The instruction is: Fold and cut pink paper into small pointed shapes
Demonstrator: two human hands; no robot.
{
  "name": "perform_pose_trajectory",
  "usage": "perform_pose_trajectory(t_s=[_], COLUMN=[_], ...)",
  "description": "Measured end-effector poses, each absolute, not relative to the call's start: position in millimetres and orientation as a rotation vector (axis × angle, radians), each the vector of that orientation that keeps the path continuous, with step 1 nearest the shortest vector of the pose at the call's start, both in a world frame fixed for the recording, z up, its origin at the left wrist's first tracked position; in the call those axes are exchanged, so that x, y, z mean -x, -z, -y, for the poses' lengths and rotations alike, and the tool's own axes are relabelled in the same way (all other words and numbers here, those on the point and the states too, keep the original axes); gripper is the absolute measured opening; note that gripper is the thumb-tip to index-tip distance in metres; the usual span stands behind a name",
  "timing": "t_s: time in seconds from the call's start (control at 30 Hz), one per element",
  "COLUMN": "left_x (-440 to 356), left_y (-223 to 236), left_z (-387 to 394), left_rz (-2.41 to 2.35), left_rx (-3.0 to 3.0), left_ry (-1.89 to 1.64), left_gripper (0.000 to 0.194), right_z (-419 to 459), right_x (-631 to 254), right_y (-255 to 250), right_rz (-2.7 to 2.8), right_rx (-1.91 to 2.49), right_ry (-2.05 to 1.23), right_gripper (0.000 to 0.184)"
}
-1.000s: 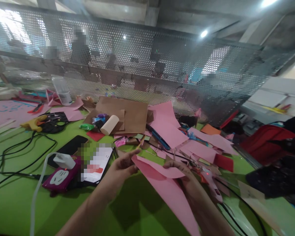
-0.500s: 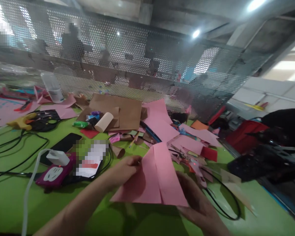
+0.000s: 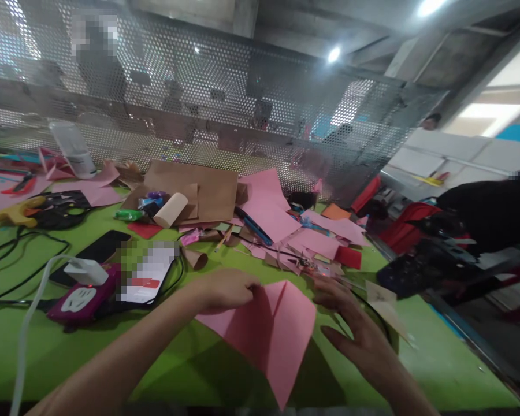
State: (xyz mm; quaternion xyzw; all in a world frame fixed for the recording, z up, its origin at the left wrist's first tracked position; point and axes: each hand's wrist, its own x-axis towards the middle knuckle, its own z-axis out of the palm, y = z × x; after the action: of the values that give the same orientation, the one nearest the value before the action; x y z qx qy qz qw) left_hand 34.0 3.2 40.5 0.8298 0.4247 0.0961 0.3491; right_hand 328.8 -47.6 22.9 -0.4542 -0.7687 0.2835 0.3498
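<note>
A folded sheet of pink paper (image 3: 288,335) hangs tilted above the green table, one pointed corner toward me. My left hand (image 3: 231,292) pinches its upper left part, the fingertips partly hidden behind the sheet. To the right of the paper, my right hand (image 3: 351,323) is apart from it, fingers spread with nothing between them. Beyond that hand lie a glue gun (image 3: 316,267), partly covered by the fingers, and several pink paper scraps (image 3: 318,242).
On the left are a purple power strip (image 3: 75,297) with a white charger (image 3: 86,270), a lit phone (image 3: 151,271) and a dark phone (image 3: 99,251). Brown cardboard (image 3: 216,193) leans near the perforated metal screen (image 3: 238,110). A cardboard tube (image 3: 171,210) lies before it.
My right hand has let go of the pink paper and opened beside it. The sheet has turned in my left hand, so a corner now points down toward me.
</note>
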Motion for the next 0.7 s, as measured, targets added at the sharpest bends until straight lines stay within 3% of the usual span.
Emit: perform_pose_trajectory(t_s=[0.17,0.37,0.5,0.6,0.7], left_x=[-55.1,-61.4,-48.0,-36.2,-24.1], left_y=[-41.6,-44.5,-53.2,-51.6,-38.7], left_z=[-6.1,-18.3,-20.1,-7.0,16.8], left_rz=[-0.960,-0.898,-1.056,-1.134,-0.956], left_rx=[-2.311,-2.381,-2.409,-2.417,-2.397], left_ry=[-0.192,-0.159,-0.282,-0.400,-0.416], left_gripper=[0.038,0.042,0.051,0.054,0.043], right_z=[54.4,52.9,52.3,58.1,64.0], right_x=[-311.4,-305.0,-303.0,-297.8,-294.6], right_y=[-16.7,-17.2,-4.7,4.7,10.1], right_rz=[2.230,2.365,2.351,2.357,2.379], right_rx=[1.050,1.084,1.105,1.145,1.126], right_ry=[-0.435,-0.375,-0.231,-0.221,-0.331], right_gripper=[0.061,0.023,0.035,0.033,0.035])
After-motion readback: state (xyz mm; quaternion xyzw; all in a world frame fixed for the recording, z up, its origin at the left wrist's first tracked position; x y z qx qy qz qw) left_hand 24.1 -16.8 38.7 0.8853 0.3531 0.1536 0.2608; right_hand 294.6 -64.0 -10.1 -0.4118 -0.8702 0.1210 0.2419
